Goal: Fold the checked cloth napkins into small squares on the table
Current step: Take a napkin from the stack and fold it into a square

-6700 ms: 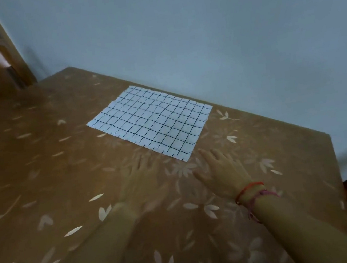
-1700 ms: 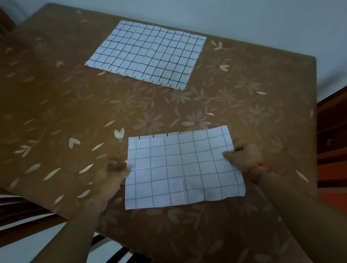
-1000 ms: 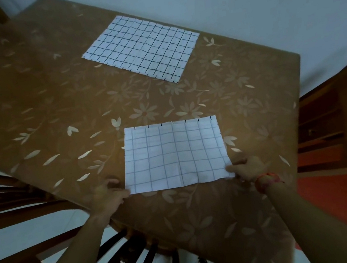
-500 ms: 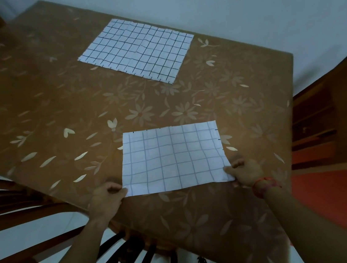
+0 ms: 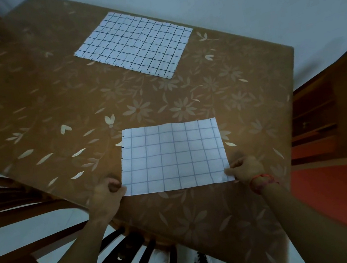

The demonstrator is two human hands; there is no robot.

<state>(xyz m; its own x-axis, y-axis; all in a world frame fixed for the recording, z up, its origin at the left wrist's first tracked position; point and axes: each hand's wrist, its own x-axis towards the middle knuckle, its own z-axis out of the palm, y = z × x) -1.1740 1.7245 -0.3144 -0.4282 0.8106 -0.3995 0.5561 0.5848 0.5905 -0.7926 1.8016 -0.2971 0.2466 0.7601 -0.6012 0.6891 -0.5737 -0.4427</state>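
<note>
A white checked napkin (image 5: 172,156) lies flat on the near part of the table, its faint-lined side up. My left hand (image 5: 106,193) pinches its near left corner. At the near right corner my right hand (image 5: 247,168), with red thread bands on the wrist, pinches the cloth too. A second checked napkin (image 5: 134,44) with dark lines lies spread out flat at the far side of the table, apart from both hands.
The table (image 5: 54,103) wears a brown cloth with pale flowers. A dark wooden chair (image 5: 49,236) stands under the near left edge. A wooden cabinet (image 5: 331,110) and red floor are on the right. A pale wall runs behind the table.
Both hands slid from the near napkin's sides to its near corners and keep hold. The napkin has stayed flat, almost in place. The far napkin has not moved.
</note>
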